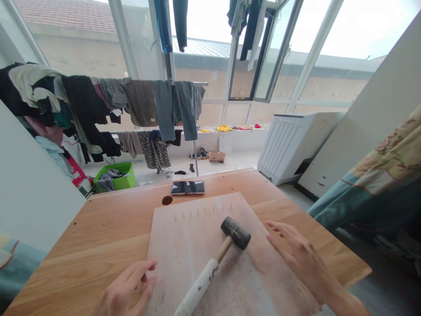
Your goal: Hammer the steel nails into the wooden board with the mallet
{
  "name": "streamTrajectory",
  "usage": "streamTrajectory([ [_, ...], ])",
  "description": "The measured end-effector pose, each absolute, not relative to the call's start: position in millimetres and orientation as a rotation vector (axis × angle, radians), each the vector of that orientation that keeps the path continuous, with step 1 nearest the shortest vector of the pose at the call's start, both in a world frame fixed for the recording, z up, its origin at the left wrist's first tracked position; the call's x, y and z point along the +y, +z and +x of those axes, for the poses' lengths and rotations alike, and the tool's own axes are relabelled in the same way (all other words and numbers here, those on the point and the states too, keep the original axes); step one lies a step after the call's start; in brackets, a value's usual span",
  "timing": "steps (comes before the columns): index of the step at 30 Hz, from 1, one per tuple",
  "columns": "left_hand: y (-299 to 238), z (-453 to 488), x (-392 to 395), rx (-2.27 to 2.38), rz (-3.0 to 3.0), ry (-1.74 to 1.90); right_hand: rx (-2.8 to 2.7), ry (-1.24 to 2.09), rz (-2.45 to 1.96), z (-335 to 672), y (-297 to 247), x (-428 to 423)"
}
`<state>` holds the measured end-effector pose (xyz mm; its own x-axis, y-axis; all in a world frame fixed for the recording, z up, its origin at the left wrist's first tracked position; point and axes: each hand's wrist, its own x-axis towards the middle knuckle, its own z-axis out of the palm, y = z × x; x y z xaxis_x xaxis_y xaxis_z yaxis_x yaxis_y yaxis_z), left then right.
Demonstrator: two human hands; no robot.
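Observation:
A rubber mallet [236, 232] with a black head and a white-wrapped wooden handle lies slantwise on a pale wooden board [177, 245]. Along the board's far part, several thin nails [198, 212] stick up in a row. My left hand [126, 287] is over the board's left edge, fingers apart and holding nothing. On the other side, my right hand [296, 252] is by the board's right edge, empty, with its fingers stretched out. Neither hand touches the mallet. Whether the fingers rest on the board I cannot tell.
The board lies on a wooden table [108, 228] with a round hole [167, 200]. A phone [187, 187] lies near the far edge. Beyond are a laundry rack [141, 103], a green basket [128, 180] and a white washing machine [283, 140]. A curtain [378, 171] hangs at right.

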<state>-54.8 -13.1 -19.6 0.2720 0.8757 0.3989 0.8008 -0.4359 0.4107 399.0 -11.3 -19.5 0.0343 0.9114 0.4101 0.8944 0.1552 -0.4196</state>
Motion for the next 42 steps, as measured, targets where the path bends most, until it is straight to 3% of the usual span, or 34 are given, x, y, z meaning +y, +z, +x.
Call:
streamTrajectory([
  [6,-3.4,-15.3,86.5,1.407,2.157,0.931,-2.022,0.421,-1.505,356.4,0.8,102.7],
  [9,-11.7,0.4,116.6,1.361,2.087,0.967,-2.116,0.463,-1.486,342.1,2.2,128.8],
  [29,-13.0,27.5,126.2,1.268,2.007,1.153,-2.314,0.465,-1.461,293.4,28.3,134.2],
  [34,-12.1,34.9,125.9,1.186,2.043,0.942,-2.359,0.488,-1.434,275.2,36.4,136.1],
  [42,-6.6,50.7,131.1,1.203,2.003,1.012,-2.389,0.522,-1.342,253.5,39.3,137.5],
])
